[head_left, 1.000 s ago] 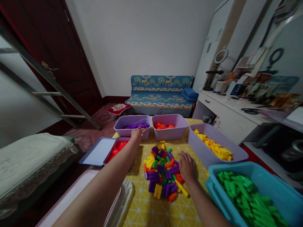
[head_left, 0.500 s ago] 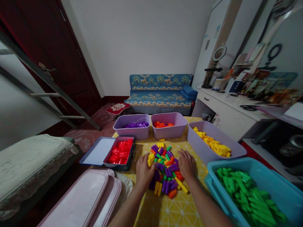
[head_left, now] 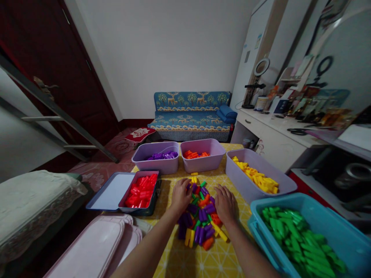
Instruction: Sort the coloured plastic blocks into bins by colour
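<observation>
A heap of small plastic pieces (head_left: 199,220) in purple, yellow, orange, green and red lies on the yellow tablecloth (head_left: 203,262). My left hand (head_left: 181,195) rests on the heap's left side with fingers curled down into the pieces. My right hand (head_left: 225,204) lies on the heap's right side, fingers bent over it. What either hand grips, if anything, is hidden under the fingers. Behind the heap stand a lilac bin of purple pieces (head_left: 142,154) and a lilac bin of orange pieces (head_left: 216,148).
A lilac bin of yellow pieces (head_left: 240,181) and a blue bin of green pieces (head_left: 261,210) stand at the right. A tin of red pieces (head_left: 150,210) with its open lid sits at the left, pink lids (head_left: 95,251) near me. A bed, sofa and desk surround the table.
My left hand came back from the purple bin to the heap, then slid forward along its left side. My right hand stayed on the heap. The view shifted a little.
</observation>
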Tool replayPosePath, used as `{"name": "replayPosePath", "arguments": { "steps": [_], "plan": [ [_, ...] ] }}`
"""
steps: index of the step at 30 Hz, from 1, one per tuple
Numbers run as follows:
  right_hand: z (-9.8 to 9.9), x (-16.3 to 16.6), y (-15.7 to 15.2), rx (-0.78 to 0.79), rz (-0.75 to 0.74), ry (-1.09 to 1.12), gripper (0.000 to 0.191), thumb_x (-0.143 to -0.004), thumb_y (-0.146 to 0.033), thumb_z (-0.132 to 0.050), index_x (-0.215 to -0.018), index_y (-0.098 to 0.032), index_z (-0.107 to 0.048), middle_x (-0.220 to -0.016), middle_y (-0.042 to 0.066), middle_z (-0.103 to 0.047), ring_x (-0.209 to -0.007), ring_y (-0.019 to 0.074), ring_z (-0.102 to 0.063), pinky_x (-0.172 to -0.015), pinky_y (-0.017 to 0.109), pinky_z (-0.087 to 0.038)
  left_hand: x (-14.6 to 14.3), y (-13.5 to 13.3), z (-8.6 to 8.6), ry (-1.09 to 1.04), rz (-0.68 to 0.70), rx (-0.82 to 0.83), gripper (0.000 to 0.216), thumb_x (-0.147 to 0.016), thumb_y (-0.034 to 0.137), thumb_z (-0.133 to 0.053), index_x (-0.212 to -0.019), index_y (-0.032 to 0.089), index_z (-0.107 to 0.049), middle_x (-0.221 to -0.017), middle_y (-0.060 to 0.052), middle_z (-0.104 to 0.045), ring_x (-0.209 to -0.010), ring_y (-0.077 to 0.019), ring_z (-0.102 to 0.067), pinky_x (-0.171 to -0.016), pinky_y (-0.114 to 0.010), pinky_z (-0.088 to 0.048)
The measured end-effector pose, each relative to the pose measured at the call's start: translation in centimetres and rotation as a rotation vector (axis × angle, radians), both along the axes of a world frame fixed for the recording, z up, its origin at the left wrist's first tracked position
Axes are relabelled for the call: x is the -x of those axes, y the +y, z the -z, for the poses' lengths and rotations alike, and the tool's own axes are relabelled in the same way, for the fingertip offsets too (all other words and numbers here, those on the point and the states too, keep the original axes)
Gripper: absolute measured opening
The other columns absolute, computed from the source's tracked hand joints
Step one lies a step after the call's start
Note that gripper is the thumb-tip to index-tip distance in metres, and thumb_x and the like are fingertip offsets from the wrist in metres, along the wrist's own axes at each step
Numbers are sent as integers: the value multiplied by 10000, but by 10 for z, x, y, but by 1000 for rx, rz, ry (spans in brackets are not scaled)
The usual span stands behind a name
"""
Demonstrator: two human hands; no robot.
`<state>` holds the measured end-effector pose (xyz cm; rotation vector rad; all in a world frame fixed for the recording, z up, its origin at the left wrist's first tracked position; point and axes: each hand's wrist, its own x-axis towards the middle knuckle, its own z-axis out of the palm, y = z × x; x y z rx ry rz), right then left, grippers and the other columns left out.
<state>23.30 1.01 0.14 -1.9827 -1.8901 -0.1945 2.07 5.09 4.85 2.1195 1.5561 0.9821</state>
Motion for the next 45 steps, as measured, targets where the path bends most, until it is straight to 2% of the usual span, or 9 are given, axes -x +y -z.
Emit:
{"name": "replayPosePath", "arguments": {
  "steps": [6, 9, 12, 16, 24, 30, 37, 41, 45],
  "plan": [
    [-1, 0, 0, 1, 13, -25, 417, -931, -184, -392, -1286, -213, -609, -1414, 49, -558, -1336, 228, -434, -1107, 385, -296, -33, 45, -8, 320, 106, 102, 450, -921, 332, -518, -1342, 173, -538, -1386, -128, -542, -1271, -252, -494, -1080, -367, -378],
    [1, 0, 0, 9, 24, -37, 427, -924, -184, -403, -1302, -216, -597, -1432, 50, -541, -1347, 232, -425, -1111, 393, -299, -43, 53, -6, 408, 90, 154, 436, -922, 393, -507, -1301, 188, -572, -1308, -132, -580, -1175, -275, -551, -1008, -389, -427],
    [1, -1, 0, 9, 23, -41, 428, -925, -182, -399, -1304, -213, -595, -1435, 52, -538, -1345, 235, -427, -1108, 398, -308, -48, 54, -3, 443, 63, 167, 428, -897, 315, -519, -1299, 179, -572, -1304, -149, -559, -1136, -282, -550, -966, -388, -443],
    [1, -1, 1, 1, 13, -44, 420, -925, -180, -404, -1295, -214, -601, -1429, 60, -542, -1344, 236, -428, -1106, 402, -311, -49, 55, -1, 477, 44, 180, 440, -843, 190, -512, -1275, 148, -585, -1245, -170, -576, -1140, -300, -510, -950, -401, -441],
    [3, -1, 0, -15, 6, -27, 413, -916, -172, -416, -1280, -214, -606, -1419, 52, -551, -1334, 234, -430, -1106, 399, -307, -39, 50, -4, 490, 83, 188, 367, -874, 173, -469, -1172, 230, -675, -1171, -135, -619, -1104, -273, -550, -928, -385, -439],
    [1, 1, 0, -26, 5, -21, 405, -929, -177, -398, -1274, -207, -608, -1404, 40, -566, -1326, 237, -433, -1106, 392, -299, -22, 42, -2, 452, 213, 193, 361, -870, 171, -476, -1120, 261, -720, -1066, -87, -685, -965, -215, -635, -868, -317, -462],
    [2, 0, 1, -26, 3, -16, 406, -921, -168, -403, -1267, -206, -614, -1389, 42, -579, -1322, 233, -437, -1105, 384, -295, -9, 23, -13, 406, 430, 194, 315, -846, 161, -498, -1012, 252, -749, -979, -56, -717, -954, -196, -643, -886, -282, -476],
    [5, -1, 1, -37, 2, -11, 411, -915, -162, -408, -1269, -213, -611, -1391, 38, -577, -1321, 227, -435, -1101, 383, -297, -6, 12, -19, 331, 532, 198, 503, -756, 35, -471, -1154, 246, -697, -1094, -69, -692, -1042, -195, -628, -935, -281, -478],
    [4, 0, 1, -31, 3, -7, 416, -908, -159, -413, -1270, -216, -610, -1390, 34, -577, -1324, 225, -432, -1104, 382, -297, -2, 8, -24, 265, 483, 229, 668, -642, -63, -441, -1218, 191, -666, -1167, -107, -690, -1090, -215, -635, -979, -306, -475]
  ]
}}
